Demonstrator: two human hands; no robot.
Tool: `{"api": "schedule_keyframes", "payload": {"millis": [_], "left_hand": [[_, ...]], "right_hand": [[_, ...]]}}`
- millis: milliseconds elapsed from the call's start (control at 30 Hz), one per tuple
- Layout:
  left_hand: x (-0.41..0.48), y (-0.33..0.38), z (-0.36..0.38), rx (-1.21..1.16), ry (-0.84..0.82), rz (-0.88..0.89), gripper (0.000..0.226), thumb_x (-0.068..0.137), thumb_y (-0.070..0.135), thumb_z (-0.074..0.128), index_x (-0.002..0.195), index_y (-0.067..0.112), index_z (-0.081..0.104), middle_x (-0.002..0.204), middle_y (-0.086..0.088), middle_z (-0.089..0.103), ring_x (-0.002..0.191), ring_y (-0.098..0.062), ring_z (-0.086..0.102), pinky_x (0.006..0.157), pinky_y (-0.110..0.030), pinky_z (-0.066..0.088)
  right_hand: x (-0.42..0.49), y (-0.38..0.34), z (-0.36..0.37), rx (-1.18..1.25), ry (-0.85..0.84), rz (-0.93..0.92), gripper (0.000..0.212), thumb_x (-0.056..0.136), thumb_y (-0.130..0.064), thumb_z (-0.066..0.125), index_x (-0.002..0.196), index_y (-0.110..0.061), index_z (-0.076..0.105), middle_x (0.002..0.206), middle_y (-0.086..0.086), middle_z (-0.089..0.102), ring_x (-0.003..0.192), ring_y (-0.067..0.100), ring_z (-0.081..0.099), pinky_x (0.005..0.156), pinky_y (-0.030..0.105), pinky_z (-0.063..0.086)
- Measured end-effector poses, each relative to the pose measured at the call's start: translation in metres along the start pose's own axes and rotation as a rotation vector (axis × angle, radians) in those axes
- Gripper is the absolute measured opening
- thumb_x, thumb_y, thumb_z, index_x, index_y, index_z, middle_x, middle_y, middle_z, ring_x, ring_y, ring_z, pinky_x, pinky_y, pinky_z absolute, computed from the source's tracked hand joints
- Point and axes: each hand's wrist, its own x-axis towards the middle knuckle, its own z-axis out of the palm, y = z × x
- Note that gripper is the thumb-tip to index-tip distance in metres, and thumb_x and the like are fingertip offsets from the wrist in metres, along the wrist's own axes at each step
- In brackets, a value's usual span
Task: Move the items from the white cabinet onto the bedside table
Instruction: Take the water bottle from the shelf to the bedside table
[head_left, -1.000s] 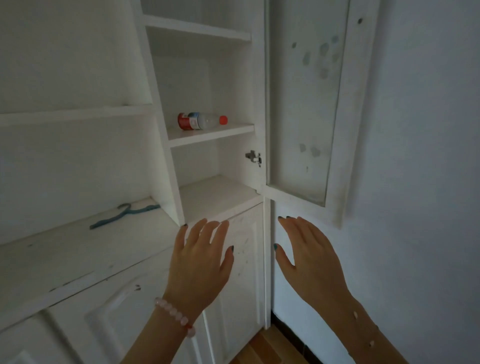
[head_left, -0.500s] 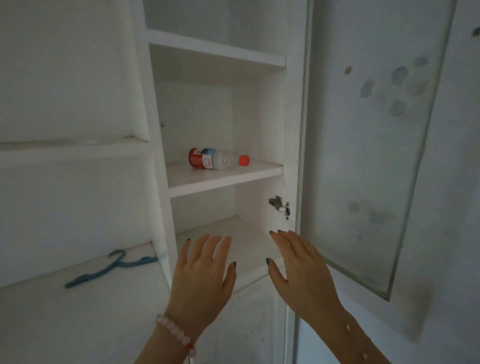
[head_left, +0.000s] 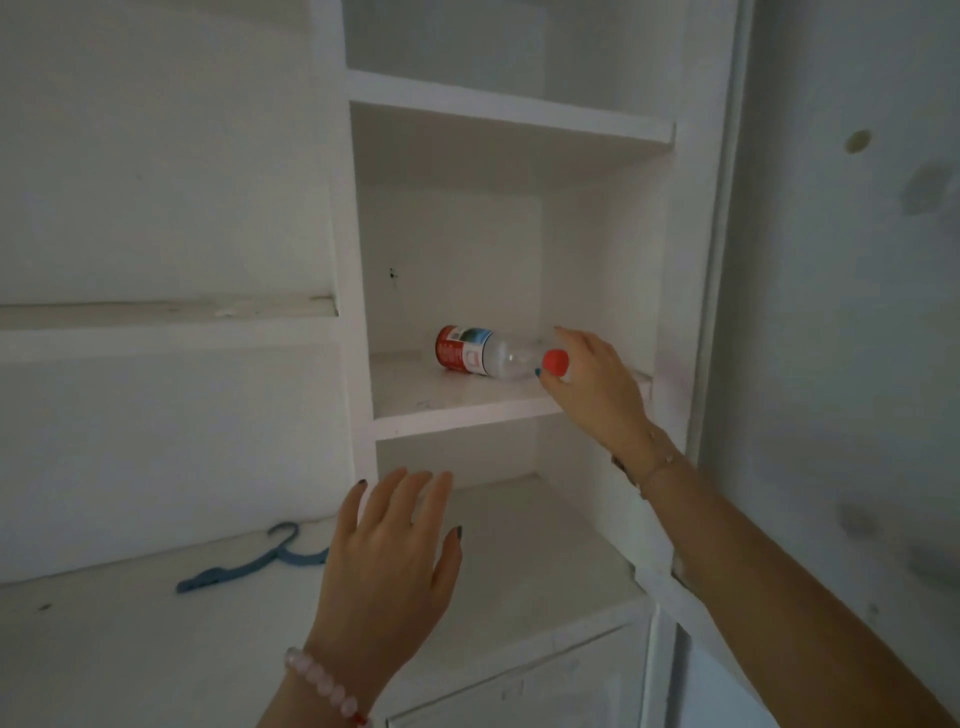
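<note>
Now right hand (head_left: 592, 387) raised to bottle (head_left: 485, 353), grip round neck, left hand (head_left: 395, 551) spread

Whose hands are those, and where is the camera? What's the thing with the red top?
No machine here: the camera sits on a person's head, looking at their own two hands. They face a white cabinet. A plastic bottle with a red cap lies on its side on a shelf. The right hand curls fingers and thumb round the bottle's neck. The left hand hangs open below, holding nothing. A blue hanger lies on the ledge at left.
</note>
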Motion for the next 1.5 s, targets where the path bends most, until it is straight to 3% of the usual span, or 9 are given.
{"api": "schedule_keyframes", "payload": {"millis": [167,267,500,767,1000,1233,1367,1500], "left_hand": [[0.003,0.002,0.007,0.025,0.013,-0.009,0.047,0.084,0.034,0.039,0.117,0.010,0.062,0.110,-0.006,0.065,0.106,-0.029,0.061,0.091,-0.051,0.048],[0.004,0.004,0.011,0.048,0.019,-0.008,0.046,0.085,0.034,0.039,0.117,0.010,0.062,0.110,-0.006,0.065,0.105,-0.029,0.062,0.091,-0.050,0.048],[0.004,0.015,0.018,0.055,0.050,0.006,0.045,0.084,0.033,0.041,0.116,0.009,0.063,0.109,-0.006,0.065,0.105,-0.029,0.062,0.089,-0.049,0.049],[0.002,0.030,0.019,0.060,0.077,0.010,0.045,0.083,0.032,0.041,0.115,0.010,0.063,0.109,-0.005,0.066,0.104,-0.028,0.062,0.089,-0.048,0.048],[0.000,0.045,0.014,0.050,0.082,0.029,0.044,0.084,0.031,0.042,0.115,0.010,0.063,0.108,-0.005,0.066,0.102,-0.027,0.062,0.089,-0.045,0.049],[0.013,0.058,-0.001,0.013,0.169,0.032,0.044,0.086,0.028,0.049,0.123,0.005,0.055,0.117,-0.013,0.062,0.108,-0.032,0.060,0.092,-0.050,0.048],[0.032,0.068,-0.013,0.009,0.255,0.025,0.069,0.072,0.026,0.074,0.130,0.003,0.045,0.127,-0.019,0.056,0.116,-0.036,0.055,0.097,-0.048,0.043],[0.046,0.079,-0.013,-0.020,0.280,0.049,0.086,0.067,0.036,0.077,0.137,0.006,0.036,0.134,-0.017,0.049,0.123,-0.034,0.049,0.100,-0.047,0.041]], "right_hand": [[0.040,0.021,0.016,0.099,-0.166,0.123,0.074,0.075,-0.044,0.068,0.137,-0.019,0.036,0.130,0.007,0.050,0.111,0.024,0.051,0.088,0.035,0.045],[0.046,0.028,0.022,0.190,-0.204,0.148,0.067,0.072,-0.037,0.073,0.130,-0.018,0.045,0.117,0.006,0.060,0.098,0.021,0.057,0.078,0.028,0.045],[0.041,0.032,0.023,0.332,-0.053,0.139,0.038,0.070,-0.025,0.077,0.104,-0.016,0.063,0.102,0.003,0.066,0.081,0.012,0.054,0.072,0.023,0.046],[0.020,0.034,0.013,0.405,0.065,0.067,0.031,0.066,-0.015,0.078,0.095,-0.016,0.064,0.092,0.001,0.065,0.084,0.017,0.060,0.074,0.030,0.051],[-0.012,0.037,-0.011,0.511,0.189,0.037,0.033,0.070,-0.013,0.077,0.101,-0.018,0.065,0.098,-0.001,0.064,0.087,0.012,0.058,0.072,0.007,0.041],[-0.058,0.035,-0.063,0.517,0.268,-0.048,0.040,0.071,-0.012,0.078,0.109,-0.015,0.065,0.102,0.000,0.064,0.091,0.016,0.063,0.081,0.022,0.053],[-0.087,0.028,-0.103,0.538,0.274,-0.146,0.039,0.069,-0.007,0.079,0.105,-0.016,0.066,0.098,-0.004,0.062,0.087,0.011,0.062,0.079,0.022,0.054],[-0.109,0.016,-0.140,0.684,0.138,-0.137,0.038,0.068,-0.007,0.079,0.099,-0.023,0.065,0.095,-0.002,0.066,0.083,0.008,0.064,0.076,0.016,0.052]]}}
